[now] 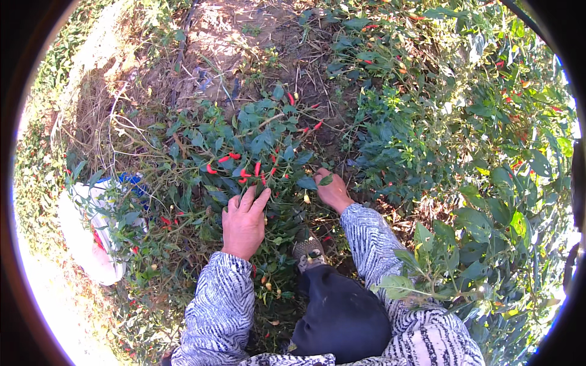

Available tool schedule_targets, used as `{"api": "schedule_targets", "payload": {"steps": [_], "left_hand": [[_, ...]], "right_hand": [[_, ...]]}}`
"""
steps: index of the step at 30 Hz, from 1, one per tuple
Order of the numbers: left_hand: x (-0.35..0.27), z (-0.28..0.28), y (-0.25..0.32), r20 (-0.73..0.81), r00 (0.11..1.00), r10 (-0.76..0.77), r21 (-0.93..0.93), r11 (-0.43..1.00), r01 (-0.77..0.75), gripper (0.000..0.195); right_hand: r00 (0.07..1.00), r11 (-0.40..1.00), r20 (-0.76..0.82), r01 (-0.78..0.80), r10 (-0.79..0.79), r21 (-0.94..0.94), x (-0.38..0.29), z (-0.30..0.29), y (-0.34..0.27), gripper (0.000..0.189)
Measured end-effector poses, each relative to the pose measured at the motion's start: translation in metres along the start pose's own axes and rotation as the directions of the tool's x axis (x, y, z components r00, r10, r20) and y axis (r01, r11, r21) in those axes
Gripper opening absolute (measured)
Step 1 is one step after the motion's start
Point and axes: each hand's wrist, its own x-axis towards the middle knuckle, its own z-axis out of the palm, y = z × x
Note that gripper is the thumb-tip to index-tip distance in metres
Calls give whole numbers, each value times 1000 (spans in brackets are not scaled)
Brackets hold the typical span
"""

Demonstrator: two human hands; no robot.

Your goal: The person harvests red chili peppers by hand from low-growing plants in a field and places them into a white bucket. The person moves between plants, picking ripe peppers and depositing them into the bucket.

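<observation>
My left hand (pixel 243 225) reaches palm down into a chili pepper plant (pixel 262 137). Its fingertips are at the leaves and stems just below a cluster of red chili peppers (pixel 257 168); the thumb is hidden. To the right, my right hand (pixel 333 191) is low at the plant's side with curled fingers. A green leaf (pixel 326 180) partly covers those fingers, so whether they hold anything cannot be seen. Between the hands hangs a pale yellow chili pepper (pixel 306 198). More red chili peppers (pixel 318 124) stick out at the plant's far right side.
At the left, a white sack (pixel 94 233) with red contents stands partly behind foliage, near a blue item (pixel 132 180). Dense chili plants (pixel 485 219) line the right. Bare soil (pixel 238 32) with straw lies ahead. My shoe (pixel 309 251) is below the plant.
</observation>
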Motion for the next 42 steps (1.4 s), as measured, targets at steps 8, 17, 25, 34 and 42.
{"api": "schedule_targets", "payload": {"steps": [8,17,25,34,42], "left_hand": [[5,-2,1,30,999,-18,-20,1000,18,57],[0,-3,1,64,997,-48,-62,997,52,56],[-2,9,1,9,1000,-25,26,999,25,56],[-3,22,4,3,1000,3,188,982,-4,53],[-3,21,4,-8,1000,8,180,984,-7,51]], "right_hand": [[995,999,-97,30,-26,39,4,-4,-8,39],[945,993,-306,106,-116,-50,57,-72,-46,32],[824,768,-489,503,-287,397,-13,-87,-111,12],[957,847,59,278,-283,-453,-3,-43,-198,39],[995,965,56,70,-86,252,24,-35,-176,29]]}}
